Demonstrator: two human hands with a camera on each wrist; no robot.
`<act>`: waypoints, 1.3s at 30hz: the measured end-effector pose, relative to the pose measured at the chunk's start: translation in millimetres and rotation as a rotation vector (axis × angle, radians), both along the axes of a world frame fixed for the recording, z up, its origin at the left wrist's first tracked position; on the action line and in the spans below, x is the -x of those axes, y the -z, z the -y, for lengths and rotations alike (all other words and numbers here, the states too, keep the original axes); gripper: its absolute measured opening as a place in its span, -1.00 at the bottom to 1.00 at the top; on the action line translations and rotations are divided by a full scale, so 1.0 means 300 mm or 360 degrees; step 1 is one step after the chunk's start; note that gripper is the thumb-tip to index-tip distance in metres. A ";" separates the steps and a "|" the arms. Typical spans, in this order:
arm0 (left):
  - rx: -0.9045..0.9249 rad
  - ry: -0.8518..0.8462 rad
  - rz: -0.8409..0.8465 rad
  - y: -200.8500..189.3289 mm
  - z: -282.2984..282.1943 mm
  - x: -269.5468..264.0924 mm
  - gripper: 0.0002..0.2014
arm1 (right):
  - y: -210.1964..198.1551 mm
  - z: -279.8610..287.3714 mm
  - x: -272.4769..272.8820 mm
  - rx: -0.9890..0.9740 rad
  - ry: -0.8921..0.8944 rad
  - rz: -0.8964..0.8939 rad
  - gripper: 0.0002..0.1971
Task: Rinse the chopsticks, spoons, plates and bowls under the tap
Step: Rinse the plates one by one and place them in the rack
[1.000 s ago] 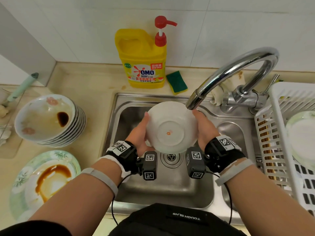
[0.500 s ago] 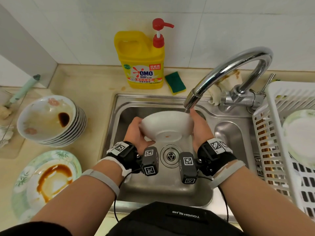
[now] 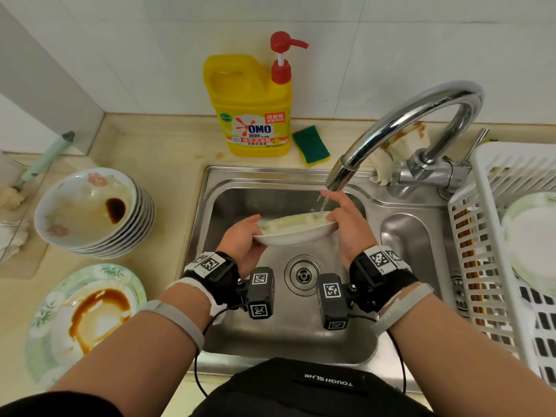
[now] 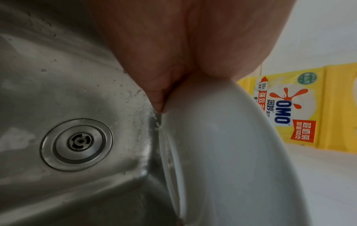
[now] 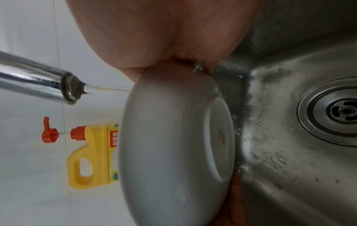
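Observation:
A white bowl (image 3: 296,231) (image 4: 228,152) (image 5: 170,145) is held mouth-up over the steel sink (image 3: 270,335), under the tap spout (image 3: 340,174) (image 5: 38,82). A thin stream of water (image 3: 324,203) falls into it at its right side. My left hand (image 3: 240,240) grips the bowl's left rim. My right hand (image 3: 346,224) grips the right rim, thumb on top. A stack of dirty bowls (image 3: 90,212) with dark sauce and a sauce-stained plate (image 3: 81,320) sit on the counter at left.
A white drying rack (image 3: 508,266) at right holds a clean plate (image 3: 532,239) and chopsticks (image 3: 469,266). A yellow detergent bottle (image 3: 254,112) (image 5: 92,156) and a green sponge (image 3: 311,145) stand behind the sink. The drain (image 3: 302,275) (image 4: 77,144) lies below the bowl.
The bowl has turned from bottom-facing-me to mouth-up and level, and both hands have lowered it under the running water.

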State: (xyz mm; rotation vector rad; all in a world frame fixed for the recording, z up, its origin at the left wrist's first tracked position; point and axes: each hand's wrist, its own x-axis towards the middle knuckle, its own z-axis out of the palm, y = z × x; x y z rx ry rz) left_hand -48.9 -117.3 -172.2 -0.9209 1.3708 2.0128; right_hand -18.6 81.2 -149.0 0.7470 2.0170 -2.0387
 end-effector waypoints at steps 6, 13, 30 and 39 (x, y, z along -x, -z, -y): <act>0.0051 0.0358 -0.0089 0.040 0.023 -0.017 -0.18 | 0.022 -0.021 0.012 -0.0056 -0.0038 0.0073 -0.14; 0.0359 0.0633 -0.0289 0.053 0.025 -0.016 -0.44 | 0.058 -0.035 0.019 0.0064 0.0009 0.0193 -0.14; 0.1077 0.0821 -0.1079 -0.005 0.055 0.062 -0.50 | 0.058 -0.048 0.040 0.0270 0.0035 0.0314 -0.52; 0.0946 0.0758 -0.1087 -0.030 0.031 0.074 -0.67 | 0.084 -0.090 0.006 0.0206 0.0073 0.0386 -0.66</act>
